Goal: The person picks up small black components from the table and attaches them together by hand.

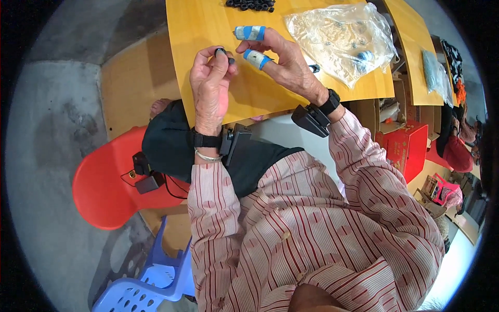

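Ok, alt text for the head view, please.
A person's left hand pinches a small black part over a yellow table; the right hand, blue-and-white wraps on two digits, is open beside it. A clear plastic bag lies to the right.

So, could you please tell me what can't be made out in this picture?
In the head view:
Small black part in the left hand: partly covered by its grip.
Black pieces: cut off by the top edge.
Tiny bits in the clear plastic bag: too small, blurred by creased plastic.
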`<state>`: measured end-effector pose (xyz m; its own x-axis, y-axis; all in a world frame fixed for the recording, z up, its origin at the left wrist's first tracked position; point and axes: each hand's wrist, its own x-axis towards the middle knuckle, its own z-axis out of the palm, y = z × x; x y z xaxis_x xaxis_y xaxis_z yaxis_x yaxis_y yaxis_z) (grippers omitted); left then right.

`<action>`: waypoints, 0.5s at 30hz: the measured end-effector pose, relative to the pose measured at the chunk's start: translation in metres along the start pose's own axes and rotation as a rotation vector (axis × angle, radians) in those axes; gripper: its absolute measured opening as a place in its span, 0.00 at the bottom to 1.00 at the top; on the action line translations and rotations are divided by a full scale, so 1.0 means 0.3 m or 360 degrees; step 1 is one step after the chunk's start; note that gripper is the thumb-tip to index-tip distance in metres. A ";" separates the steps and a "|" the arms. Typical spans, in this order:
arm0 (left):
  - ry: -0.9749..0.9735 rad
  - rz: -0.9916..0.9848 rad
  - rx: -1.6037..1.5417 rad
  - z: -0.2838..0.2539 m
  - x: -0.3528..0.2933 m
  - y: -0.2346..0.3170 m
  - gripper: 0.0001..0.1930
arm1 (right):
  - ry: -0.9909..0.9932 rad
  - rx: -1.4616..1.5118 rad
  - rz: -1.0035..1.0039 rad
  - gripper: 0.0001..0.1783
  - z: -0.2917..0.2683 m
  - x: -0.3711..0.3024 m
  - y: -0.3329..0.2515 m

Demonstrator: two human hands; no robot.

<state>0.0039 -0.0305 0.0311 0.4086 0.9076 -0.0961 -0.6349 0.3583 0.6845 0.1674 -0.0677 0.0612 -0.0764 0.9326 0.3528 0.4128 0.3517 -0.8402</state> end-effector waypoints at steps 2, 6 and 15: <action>0.0003 0.0003 0.0011 0.002 -0.002 0.003 0.09 | 0.0026 -0.0209 -0.0109 0.23 -0.004 -0.004 -0.001; 0.0034 0.0001 0.0013 0.011 -0.004 0.009 0.09 | -0.0013 -0.0335 -0.0202 0.24 0.004 -0.001 -0.024; 0.0064 -0.0002 0.0082 0.020 -0.005 0.005 0.09 | 0.0091 -0.0394 -0.0212 0.26 0.027 -0.011 -0.022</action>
<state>0.0062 -0.0327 0.0364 0.3824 0.9155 -0.1252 -0.5991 0.3488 0.7207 0.1577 -0.0725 0.0622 -0.0964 0.8710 0.4818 0.6122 0.4335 -0.6613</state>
